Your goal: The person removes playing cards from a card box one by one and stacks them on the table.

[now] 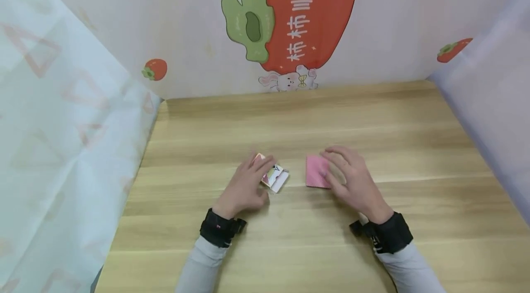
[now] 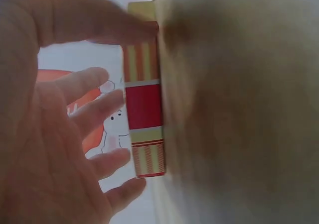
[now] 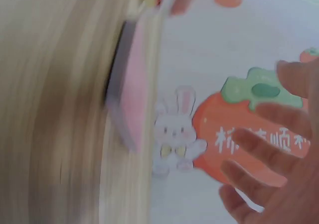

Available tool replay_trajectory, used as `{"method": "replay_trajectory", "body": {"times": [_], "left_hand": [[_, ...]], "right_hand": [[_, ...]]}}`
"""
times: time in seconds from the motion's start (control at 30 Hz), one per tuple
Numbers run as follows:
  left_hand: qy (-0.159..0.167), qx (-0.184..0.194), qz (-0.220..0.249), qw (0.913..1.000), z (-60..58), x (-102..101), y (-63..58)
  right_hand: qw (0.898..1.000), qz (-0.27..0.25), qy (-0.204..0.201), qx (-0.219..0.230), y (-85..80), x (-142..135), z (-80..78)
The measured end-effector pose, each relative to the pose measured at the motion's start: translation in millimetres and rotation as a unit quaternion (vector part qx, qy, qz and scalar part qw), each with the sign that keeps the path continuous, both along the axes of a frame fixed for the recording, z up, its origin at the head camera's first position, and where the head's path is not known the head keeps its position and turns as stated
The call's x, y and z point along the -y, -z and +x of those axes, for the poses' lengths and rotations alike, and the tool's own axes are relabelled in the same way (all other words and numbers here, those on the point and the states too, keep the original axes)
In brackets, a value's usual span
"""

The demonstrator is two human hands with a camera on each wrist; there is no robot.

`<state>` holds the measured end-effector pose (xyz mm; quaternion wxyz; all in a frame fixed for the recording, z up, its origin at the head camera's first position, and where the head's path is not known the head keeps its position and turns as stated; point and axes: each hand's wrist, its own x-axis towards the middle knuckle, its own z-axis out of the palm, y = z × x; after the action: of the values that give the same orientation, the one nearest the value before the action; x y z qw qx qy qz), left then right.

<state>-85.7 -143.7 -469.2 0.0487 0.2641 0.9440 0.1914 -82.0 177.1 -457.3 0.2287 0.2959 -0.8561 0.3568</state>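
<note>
A card box (image 1: 275, 180) lies on the table with its white flap out at the lower right. My left hand (image 1: 242, 189) is over its left part, fingers extended. In the left wrist view, the thumb crosses in front of the box's striped red and yellow side (image 2: 143, 107), while the other fingers are spread; contact is unclear. To the right lies a deck of playing cards (image 1: 316, 172) with a pink top. My right hand (image 1: 358, 185) is at the deck's right side. The right wrist view shows its fingers spread and apart from the deck (image 3: 135, 92), which is blurred.
The wooden table (image 1: 290, 247) runs back to a wall (image 1: 385, 26) printed with a large red fruit and a rabbit. Pale sheets stand along the left (image 1: 62, 136) and right (image 1: 501, 81). Each wrist wears a black strap.
</note>
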Motion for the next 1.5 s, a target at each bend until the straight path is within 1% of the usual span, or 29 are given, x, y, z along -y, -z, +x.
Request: {"method": "replay_trajectory", "body": {"times": [0.1, 0.17, 0.23, 0.33, 0.5, 0.63, 0.67, 0.83, 0.93, 1.0, 1.1, 1.2, 1.27, 1.37, 1.5], "left_hand": [[0.002, 0.014, -0.011, 0.9998, 8.2, -1.2, 3.6], [0.002, 0.016, -0.011, 0.9998, 12.9, -1.2, 3.9], [-0.001, 0.016, -0.006, 0.9999, 16.4, -0.5, 2.8], [-0.004, 0.014, 0.002, 0.9999, 18.9, 0.9, -1.2], [-0.019, 0.022, 0.003, 0.9996, 18.6, 3.9, -9.7], [-0.028, 0.036, 0.000, 0.9990, 22.0, 4.9, -8.3], [-0.030, 0.034, -0.001, 0.9990, 22.7, 5.0, -7.5], [-0.042, 0.009, 0.011, 0.9990, 26.0, 2.8, -6.9], [-0.049, -0.016, 0.027, 0.9983, 27.0, -0.4, -8.5], [-0.051, -0.034, 0.040, 0.9973, 26.6, -3.2, -10.6], [-0.045, -0.059, 0.071, 0.9947, 26.3, -5.2, -12.8], [-0.036, -0.079, 0.101, 0.9912, 23.7, -6.6, -15.1], [-0.031, -0.089, 0.119, 0.9885, 22.9, -7.4, -15.1], [-0.022, -0.095, 0.135, 0.9860, 24.2, -8.8, -12.9], [-0.011, -0.099, 0.150, 0.9838, 28.1, -11.0, -8.0]], "right_hand": [[0.997, -0.010, -0.036, 0.062, 1.8, 7.3, 10.6], [0.994, -0.017, -0.047, 0.100, 2.2, 11.6, 16.7], [0.991, -0.024, -0.054, 0.122, 1.5, 15.3, 20.4], [0.988, -0.034, -0.061, 0.134, -1.2, 19.0, 22.9], [0.988, -0.036, -0.069, 0.135, -6.1, 22.1, 21.4], [0.985, -0.044, -0.076, 0.150, -3.5, 23.0, 24.2], [0.985, -0.046, -0.078, 0.150, -3.2, 23.4, 24.8], [0.983, -0.075, -0.089, 0.145, -2.2, 26.7, 25.5], [0.977, -0.103, -0.112, 0.151, -2.4, 30.1, 24.4], [0.970, -0.123, -0.130, 0.166, -3.0, 33.0, 23.1], [0.955, -0.153, -0.161, 0.197, -2.1, 39.0, 21.3], [0.941, -0.180, -0.186, 0.218, -2.6, 44.6, 19.2], [0.935, -0.191, -0.197, 0.225, -1.7, 47.6, 18.7], [0.932, -0.200, -0.188, 0.236, 2.7, 50.4, 20.3], [0.933, -0.203, -0.152, 0.254, 11.7, 53.6, 24.2]]}}
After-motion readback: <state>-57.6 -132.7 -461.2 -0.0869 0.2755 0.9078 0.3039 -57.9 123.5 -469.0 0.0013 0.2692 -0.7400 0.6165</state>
